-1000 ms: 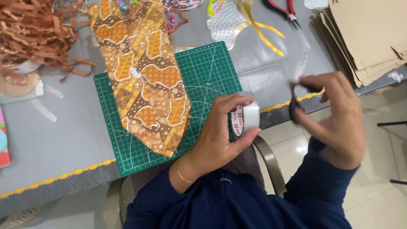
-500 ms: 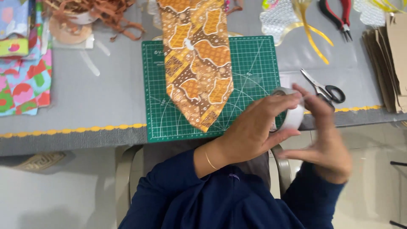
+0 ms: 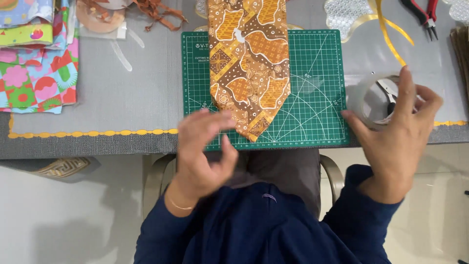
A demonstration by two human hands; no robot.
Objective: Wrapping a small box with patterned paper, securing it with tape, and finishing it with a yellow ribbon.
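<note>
Two hands raised | right hand fingers grip tape roll | left hand empty

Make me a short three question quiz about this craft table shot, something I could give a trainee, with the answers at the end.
1. True or false: the right hand holds the roll of tape.
2. What lies on the green cutting mat?
A. A patterned orange and brown tie
B. A pair of pliers
C. A stack of cardboard
3. In a few words: is the left hand holding anything?

Key
1. True. Its fingers wrap the roll, and scissors show through the middle.
2. A. The tie runs down the mat with its point toward the person.
3. No, it appears empty, fingers spread and blurred above the table edge.
</note>
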